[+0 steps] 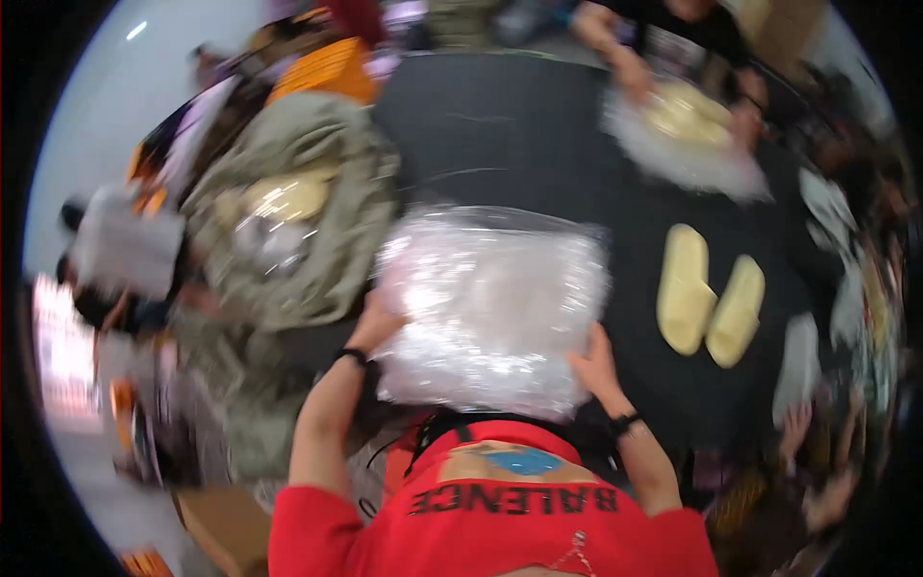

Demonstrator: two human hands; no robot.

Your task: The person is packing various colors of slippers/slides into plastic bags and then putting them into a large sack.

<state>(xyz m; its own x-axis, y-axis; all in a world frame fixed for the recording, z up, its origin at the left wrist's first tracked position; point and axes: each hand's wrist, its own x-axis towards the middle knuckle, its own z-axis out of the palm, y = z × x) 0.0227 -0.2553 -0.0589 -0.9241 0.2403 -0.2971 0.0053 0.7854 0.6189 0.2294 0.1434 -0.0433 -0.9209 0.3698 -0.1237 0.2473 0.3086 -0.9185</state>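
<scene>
The flat, roughly square, shiny clear-plastic bundle [495, 308] was at the centre of the frame, over the near part of the black, flat-topped bench [461, 144]. The left hand [381, 325] held its left edge; the right hand [597, 365] touched its lower right edge, its closure impossible to tell. Such slick film probably called for even, gentle pressure from both sides.

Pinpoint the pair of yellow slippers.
In the head view, the yellow slippers lie on the right side of the dark table, to the right of the clear plastic bundle and the right hand.
</scene>
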